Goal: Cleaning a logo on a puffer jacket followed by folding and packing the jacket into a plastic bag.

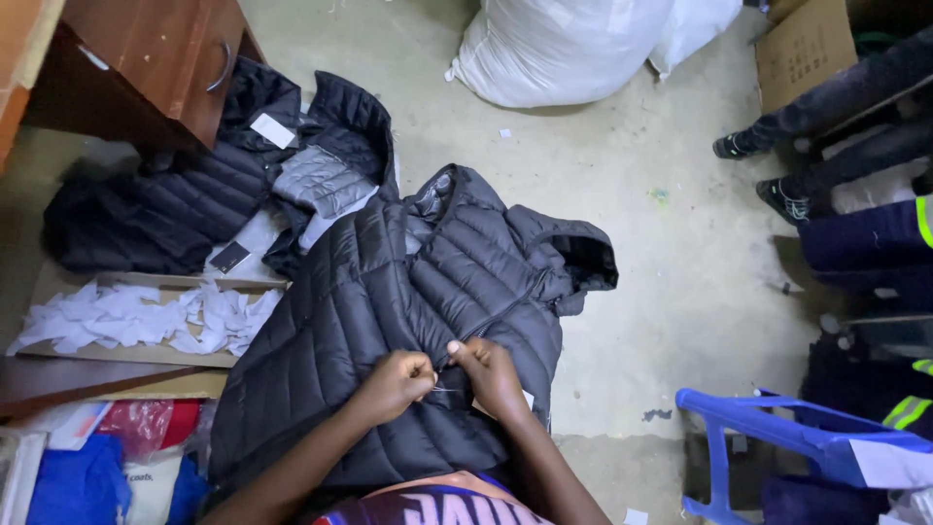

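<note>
Both hands, left hand [397, 381] and right hand [486, 371], pinch together on the dark quilted jacket [389, 321] at lower centre of the frame.

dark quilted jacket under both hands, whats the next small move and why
Probably draw the thin pale thread taut and away from the dark quilted jacket. Both hands pinch together at one spot by the zip line: left hand, right hand, with the thread strung between their fingers. What the thread is fixed to is too small to tell.
</note>
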